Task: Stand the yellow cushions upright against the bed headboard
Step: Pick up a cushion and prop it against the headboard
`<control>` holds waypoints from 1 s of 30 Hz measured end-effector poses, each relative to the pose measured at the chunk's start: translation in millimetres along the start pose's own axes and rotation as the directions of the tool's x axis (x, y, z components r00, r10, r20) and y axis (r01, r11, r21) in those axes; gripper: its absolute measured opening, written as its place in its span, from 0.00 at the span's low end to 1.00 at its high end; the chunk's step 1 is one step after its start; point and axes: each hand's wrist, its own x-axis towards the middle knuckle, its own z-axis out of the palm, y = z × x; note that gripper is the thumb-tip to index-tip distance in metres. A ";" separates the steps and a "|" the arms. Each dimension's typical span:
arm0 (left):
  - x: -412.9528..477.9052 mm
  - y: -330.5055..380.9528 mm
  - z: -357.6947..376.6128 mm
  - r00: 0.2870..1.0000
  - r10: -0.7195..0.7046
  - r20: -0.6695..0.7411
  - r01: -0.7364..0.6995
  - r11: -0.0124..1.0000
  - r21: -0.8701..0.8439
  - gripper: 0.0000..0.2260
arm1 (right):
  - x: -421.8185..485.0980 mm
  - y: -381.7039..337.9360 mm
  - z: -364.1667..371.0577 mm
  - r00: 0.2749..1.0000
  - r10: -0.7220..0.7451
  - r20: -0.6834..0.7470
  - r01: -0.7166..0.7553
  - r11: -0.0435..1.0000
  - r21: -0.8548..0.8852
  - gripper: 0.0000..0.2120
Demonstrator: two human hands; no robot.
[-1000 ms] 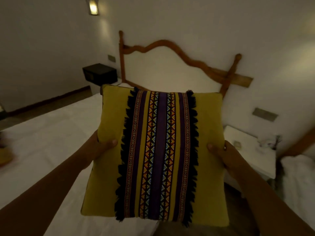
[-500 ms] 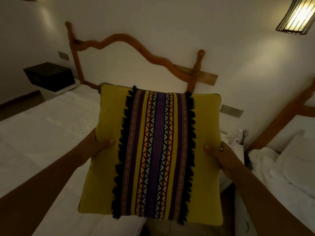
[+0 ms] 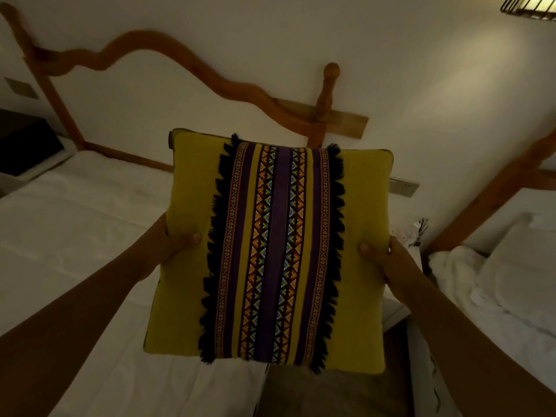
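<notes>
I hold a yellow cushion [image 3: 192,188] with a purple patterned band and black fringe down its middle, upright in the air in front of me. My left hand [image 3: 173,243] grips its left edge, thumb on the front. My right hand [image 3: 388,260] grips its right edge the same way. Behind it stands the curved wooden headboard [image 3: 180,52] against the white wall, above the white bed [image 3: 75,224]. The cushion is apart from the headboard and above the bed's right side.
A black box [image 3: 24,142] sits on a nightstand at the far left. A white nightstand [image 3: 400,308] with small items stands right of the cushion. A second bed with white pillows [image 3: 511,278] lies at the right. A wall lamp [image 3: 529,4] glows top right.
The view has swung to the right and closer to the headboard. The cushion stays held in both hands, now nearer the headboard's right post.
</notes>
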 end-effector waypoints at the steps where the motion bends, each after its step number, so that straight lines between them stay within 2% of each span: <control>1: 12.6 0.9 1.2 1.000 0.003 0.004 -0.003 1.000 -0.002 0.41 | 10.9 -2.3 -2.0 1.000 0.000 -0.004 0.000 1.000 0.003 0.41; 4: 46.4 0.9 8.9 1.000 -0.008 -0.004 0.008 1.000 -0.008 0.37 | 49.2 -6.0 -11.3 1.000 0.005 0.005 -0.005 1.000 0.006 0.45; 8: 90.2 0.4 27.3 0.999 -0.043 -0.021 0.043 0.999 -0.013 0.30 | 109.6 -7.5 -29.4 0.999 0.006 0.041 -0.005 1.000 -0.001 0.41; 14: 156.1 8.5 68.3 0.990 -0.092 -0.102 0.091 0.996 -0.016 0.44 | 205.3 -15.8 -63.7 0.993 0.021 0.112 -0.017 0.999 -0.039 0.45; 17: 183.8 15.9 93.1 0.986 -0.117 -0.116 0.116 0.993 -0.018 0.49 | 247.8 -21.1 -79.2 0.984 0.047 0.171 -0.031 0.995 -0.094 0.43; 26: 250.7 13.9 124.2 0.962 -0.212 -0.171 0.206 0.977 -0.054 0.51 | 335.4 -20.6 -97.7 0.970 0.092 0.224 -0.073 0.993 -0.094 0.38; 28: 264.0 10.0 121.4 0.957 -0.225 -0.185 0.219 0.974 -0.052 0.53 | 348.3 -17.5 -92.2 0.967 0.112 0.230 -0.096 0.992 -0.077 0.34; 30: 276.9 5.7 115.0 0.953 -0.239 -0.186 0.233 0.971 -0.052 0.51 | 358.4 -15.2 -82.9 0.966 0.129 0.225 -0.117 0.991 -0.069 0.26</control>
